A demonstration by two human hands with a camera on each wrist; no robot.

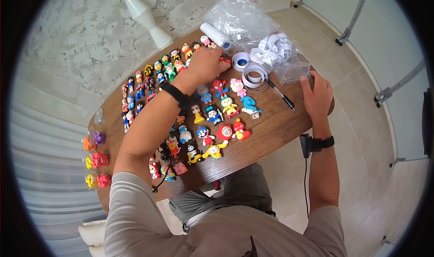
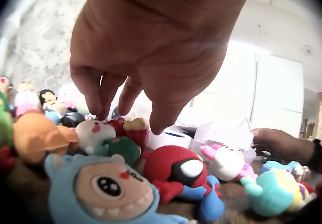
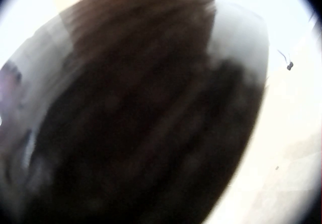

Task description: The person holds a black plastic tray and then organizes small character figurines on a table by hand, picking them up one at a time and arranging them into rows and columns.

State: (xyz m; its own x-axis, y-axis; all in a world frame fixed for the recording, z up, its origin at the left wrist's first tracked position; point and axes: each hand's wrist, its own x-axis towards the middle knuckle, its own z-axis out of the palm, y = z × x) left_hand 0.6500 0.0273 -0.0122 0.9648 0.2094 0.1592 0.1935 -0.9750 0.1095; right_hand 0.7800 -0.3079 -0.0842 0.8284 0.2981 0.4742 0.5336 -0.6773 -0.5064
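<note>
My left hand (image 1: 205, 66) reaches over the far rows of small toy figures, fingers pointing down. In the left wrist view, the fingers (image 2: 95, 100) and thumb are spread apart above a red figure with a yellow top (image 2: 135, 127). Nearer that camera stand a Spider-Man figure (image 2: 176, 167), a light-blue figure with a toothy grin (image 2: 103, 189) and a white-and-pink figure (image 2: 226, 161). My right hand (image 1: 318, 94) rests with extended fingers on the table's right edge, beside a clear plastic bag (image 1: 291, 71). The right wrist view is mostly dark and blurred.
Rolls of white tape (image 1: 255, 76), a white roll (image 1: 216, 35), a pen (image 1: 284, 98) and a heap of clear bags (image 1: 239, 19) lie on the right part of the wooden table (image 1: 266, 130). Cups of coloured pieces (image 1: 100, 159) line the left edge. A cable (image 1: 306, 189) hangs from the right wrist.
</note>
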